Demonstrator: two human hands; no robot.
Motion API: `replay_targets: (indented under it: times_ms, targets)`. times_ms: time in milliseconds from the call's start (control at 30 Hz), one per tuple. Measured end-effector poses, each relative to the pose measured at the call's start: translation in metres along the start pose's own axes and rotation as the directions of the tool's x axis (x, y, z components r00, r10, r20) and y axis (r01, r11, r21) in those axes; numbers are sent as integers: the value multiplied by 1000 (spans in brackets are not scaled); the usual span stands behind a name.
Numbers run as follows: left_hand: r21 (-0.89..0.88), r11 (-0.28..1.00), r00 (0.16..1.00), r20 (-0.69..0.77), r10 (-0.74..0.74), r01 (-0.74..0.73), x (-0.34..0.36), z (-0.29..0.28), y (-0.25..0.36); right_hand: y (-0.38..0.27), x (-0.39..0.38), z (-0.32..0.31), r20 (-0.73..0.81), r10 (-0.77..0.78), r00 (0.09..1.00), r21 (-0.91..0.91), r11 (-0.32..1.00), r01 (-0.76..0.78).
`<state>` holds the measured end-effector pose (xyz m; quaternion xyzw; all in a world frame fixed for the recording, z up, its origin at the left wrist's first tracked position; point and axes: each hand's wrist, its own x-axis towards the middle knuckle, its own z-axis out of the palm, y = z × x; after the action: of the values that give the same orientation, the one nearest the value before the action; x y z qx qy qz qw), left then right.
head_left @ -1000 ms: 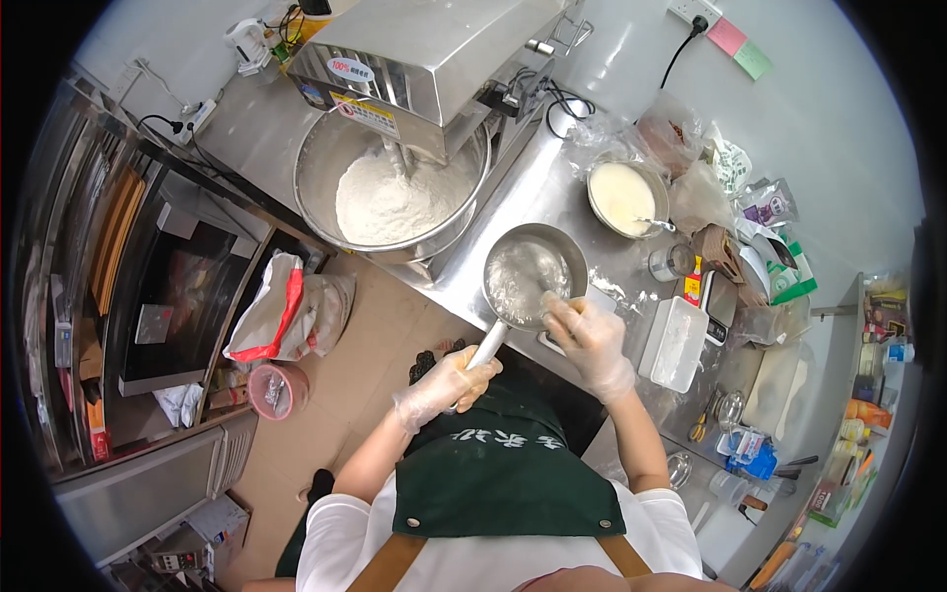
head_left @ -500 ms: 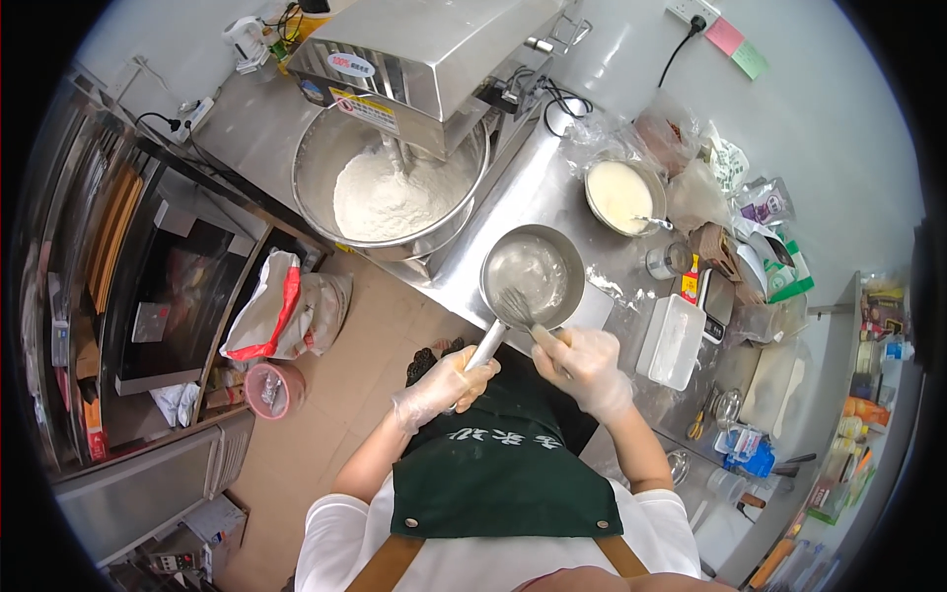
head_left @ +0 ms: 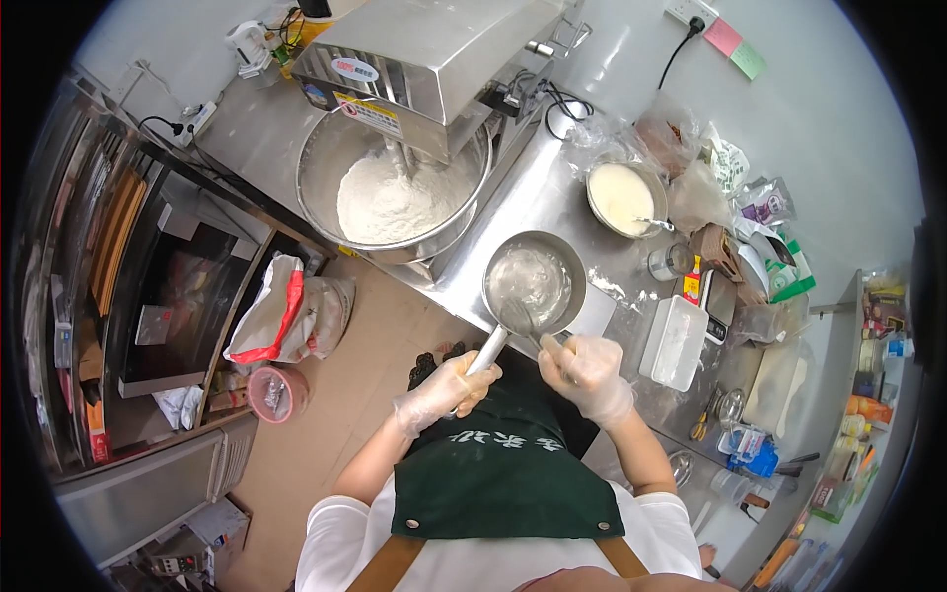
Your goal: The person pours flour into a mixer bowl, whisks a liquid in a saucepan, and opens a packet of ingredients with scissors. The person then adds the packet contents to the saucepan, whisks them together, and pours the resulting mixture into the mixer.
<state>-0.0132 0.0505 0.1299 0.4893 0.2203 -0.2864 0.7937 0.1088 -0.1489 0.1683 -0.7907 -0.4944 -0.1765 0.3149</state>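
A metal saucepan [head_left: 564, 249] rests over the counter's front edge, with cloudy liquid [head_left: 531, 276] inside. Its handle is gripped by my left hand [head_left: 444, 395], which wears a clear plastic glove. In my right hand [head_left: 587, 375], gloved the same way, is a wire whisk [head_left: 517, 317]; its wires dip into the liquid on the near side of the pan. Beyond the pan to the left, a large mixer bowl [head_left: 321, 207] holds a heap of white flour [head_left: 395, 202] around the mixing hook [head_left: 402, 156].
The stand mixer [head_left: 434, 59] towers at the back. A bowl of pale cream-coloured mixture [head_left: 621, 197], a glass jar [head_left: 671, 261], a white rectangular tray [head_left: 676, 345] and a scale [head_left: 718, 306] line the right side. A flour sack [head_left: 321, 316] and pink bin [head_left: 278, 393] stand on the floor, left.
The whisk has shifted slightly within the pan, and the liquid's ripples look different. My right hand has moved a little toward me. My left hand keeps its hold on the handle.
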Motion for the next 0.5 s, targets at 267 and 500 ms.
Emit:
replay_targets:
  times_ms: [267, 500]
  targets:
    - [-10, 1000, 1000, 9, 13, -13, -1, 2, 2, 16, -9, -2, -25, 147, 989, 33, 989, -146]
    - [-24, 1000, 1000, 31, 2, -1, 0, 2, 7, 33, -28, 3, -128, 450, 884, 307, 865, -397]
